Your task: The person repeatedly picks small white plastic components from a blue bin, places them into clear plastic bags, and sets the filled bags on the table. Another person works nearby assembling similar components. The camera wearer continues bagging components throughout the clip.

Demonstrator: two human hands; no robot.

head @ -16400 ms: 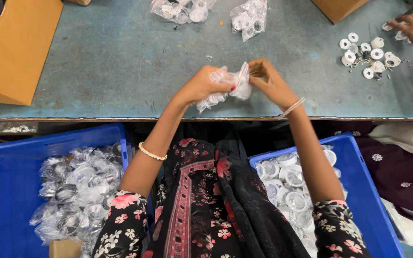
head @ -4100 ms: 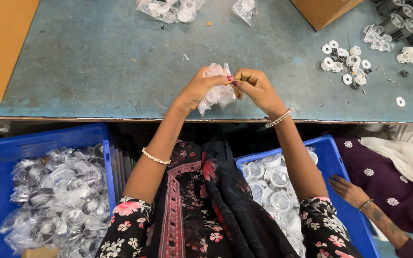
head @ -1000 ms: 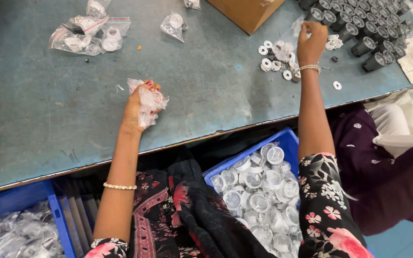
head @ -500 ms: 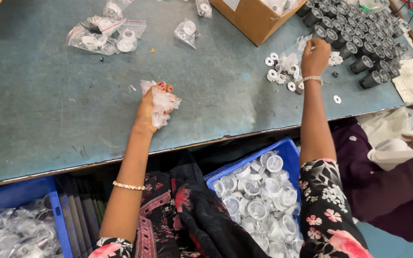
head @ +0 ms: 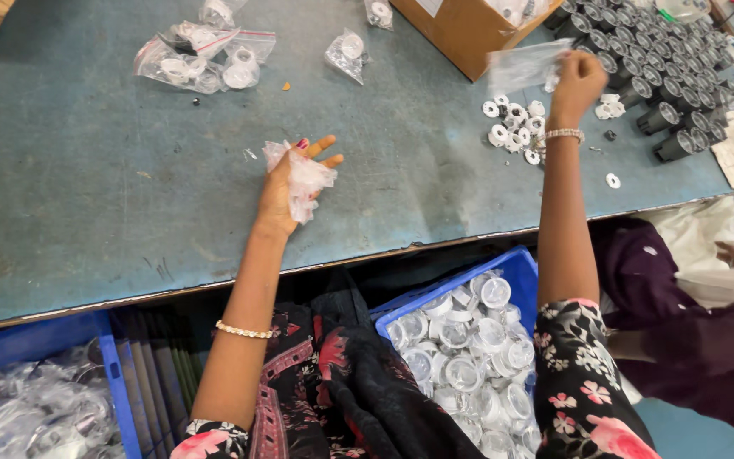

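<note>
My left hand [head: 286, 183] rests on the worn blue-green table [head: 87, 195] and grips a crumpled wad of clear plastic bags [head: 307, 178]. Far to the right, my right hand [head: 578, 81] is raised above the table and pinches one empty clear plastic bag [head: 524, 66], which hangs stretched to the left. Just below that hand lies a loose cluster of small white round parts [head: 516, 132].
Filled clear bags [head: 201, 61] lie at the table's back, next to a cardboard box [head: 469, 30]. Rows of dark cylindrical parts [head: 664, 68] fill the back right. Blue crates sit under the table edge: one with clear round lids [head: 469, 357], one with bagged parts [head: 27, 408]. Another person sits at right [head: 698, 280].
My right hand has lifted off the white parts with a single clear bag pulled up from the table. The left hand stays put, holding the wad of bags.
</note>
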